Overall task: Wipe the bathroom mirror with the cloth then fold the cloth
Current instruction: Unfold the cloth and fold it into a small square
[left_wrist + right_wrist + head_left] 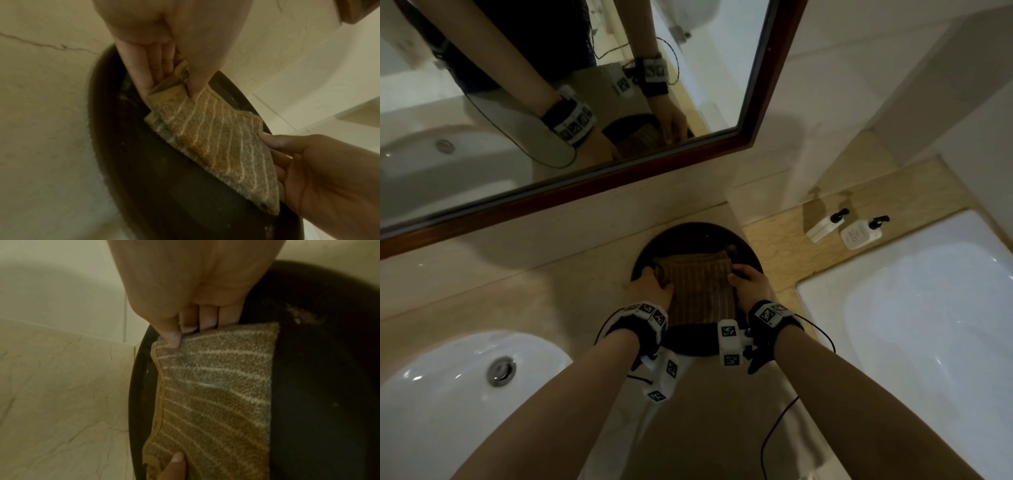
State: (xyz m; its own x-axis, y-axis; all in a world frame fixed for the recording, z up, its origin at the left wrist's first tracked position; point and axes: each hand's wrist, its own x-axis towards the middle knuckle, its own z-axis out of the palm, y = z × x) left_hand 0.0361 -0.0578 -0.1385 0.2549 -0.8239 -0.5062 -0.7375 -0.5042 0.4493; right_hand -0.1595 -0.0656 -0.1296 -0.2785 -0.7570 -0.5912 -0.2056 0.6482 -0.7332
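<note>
A brown striped cloth (702,291) lies folded on a dark round tray (688,236) on the counter, below the wood-framed mirror (517,102). My left hand (659,279) pinches the cloth's far left corner. In the left wrist view the left hand (171,91) has thumb and fingers closed on the doubled hem of the cloth (216,138). My right hand (736,274) grips the cloth's right edge. In the right wrist view the right hand (183,335) has its thumb on top of the cloth (216,394) and its fingers tucked under.
A white sink (448,394) sits at the lower left and a white tub (928,308) at the right. Two pump bottles (825,226) stand on the beige stone ledge behind the tub. Cables hang from both wrists.
</note>
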